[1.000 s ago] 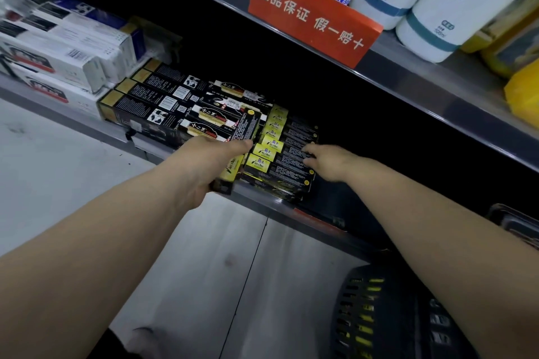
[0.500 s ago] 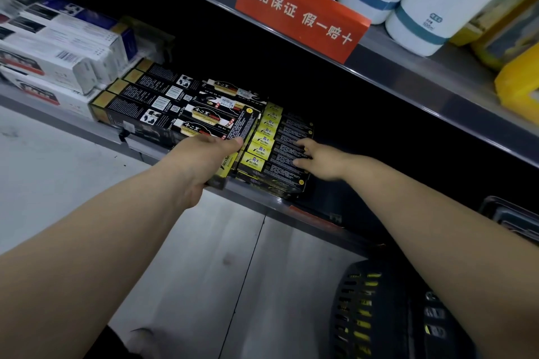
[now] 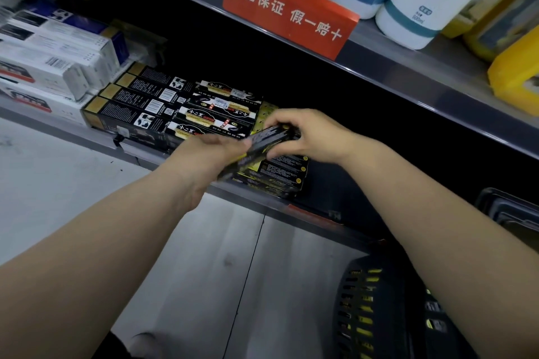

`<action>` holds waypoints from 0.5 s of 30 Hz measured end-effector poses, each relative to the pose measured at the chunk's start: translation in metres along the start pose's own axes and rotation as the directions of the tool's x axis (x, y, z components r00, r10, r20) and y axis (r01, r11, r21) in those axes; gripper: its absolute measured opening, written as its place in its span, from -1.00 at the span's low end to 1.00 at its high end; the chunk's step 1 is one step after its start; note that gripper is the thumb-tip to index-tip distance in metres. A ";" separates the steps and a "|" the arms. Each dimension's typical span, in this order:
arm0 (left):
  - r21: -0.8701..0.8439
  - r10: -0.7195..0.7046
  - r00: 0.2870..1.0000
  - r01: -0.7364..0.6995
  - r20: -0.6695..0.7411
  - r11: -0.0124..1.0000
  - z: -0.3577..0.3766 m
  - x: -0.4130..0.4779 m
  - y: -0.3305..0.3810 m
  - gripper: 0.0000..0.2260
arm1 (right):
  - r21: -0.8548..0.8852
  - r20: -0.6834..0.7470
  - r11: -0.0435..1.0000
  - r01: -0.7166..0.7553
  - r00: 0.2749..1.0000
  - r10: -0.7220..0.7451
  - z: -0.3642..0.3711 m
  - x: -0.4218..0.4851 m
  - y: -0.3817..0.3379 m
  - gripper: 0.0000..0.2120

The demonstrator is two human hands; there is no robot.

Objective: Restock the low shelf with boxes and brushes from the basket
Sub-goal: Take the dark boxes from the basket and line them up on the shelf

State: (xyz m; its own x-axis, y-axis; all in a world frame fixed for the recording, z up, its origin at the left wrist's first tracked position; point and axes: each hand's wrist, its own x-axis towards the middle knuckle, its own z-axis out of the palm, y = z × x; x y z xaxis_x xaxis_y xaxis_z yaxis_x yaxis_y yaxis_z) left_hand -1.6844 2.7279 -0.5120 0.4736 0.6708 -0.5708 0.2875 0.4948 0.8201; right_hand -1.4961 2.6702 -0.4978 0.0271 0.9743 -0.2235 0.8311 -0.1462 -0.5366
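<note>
Both my hands grip one black-and-yellow box [image 3: 264,144]: left hand [image 3: 210,154] at its near end, right hand [image 3: 309,132] at the far end. Long axis slants up-right, above the stacked boxes [image 3: 284,175] on the low shelf [image 3: 140,154].

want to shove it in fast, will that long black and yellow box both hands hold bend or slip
The long black and yellow box probably stays stiff: it spans left hand to right hand without sagging. Its glossy-looking faces may slide on the stacked boxes.

Orange sign [image 3: 287,7], white bottles [image 3: 414,11] above.
</note>
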 end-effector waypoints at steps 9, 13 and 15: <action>0.078 0.124 0.983 -0.114 -0.135 0.990 -0.004 0.005 -0.001 -0.81 | -0.074 -0.233 0.882 -0.466 0.868 0.439 -0.002 -0.006 0.079 -0.66; 0.108 0.139 0.985 -0.127 -0.107 0.986 -0.004 0.005 0.000 -0.80 | -0.140 -0.024 0.857 -0.497 0.867 0.499 0.015 0.004 0.082 -0.61; 0.120 0.140 0.987 -0.130 -0.084 0.984 -0.003 0.002 0.001 -0.82 | -0.179 0.057 0.853 -0.489 0.861 0.506 0.025 0.009 0.077 -0.57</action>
State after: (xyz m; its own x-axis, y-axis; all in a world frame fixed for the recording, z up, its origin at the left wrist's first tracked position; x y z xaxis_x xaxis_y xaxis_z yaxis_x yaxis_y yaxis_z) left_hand -1.6852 2.7312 -0.5127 0.4373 0.7778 -0.4515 0.3211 0.3339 0.8862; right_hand -1.4451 2.6635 -0.5614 0.4119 0.7550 -0.5102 0.7956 -0.5709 -0.2026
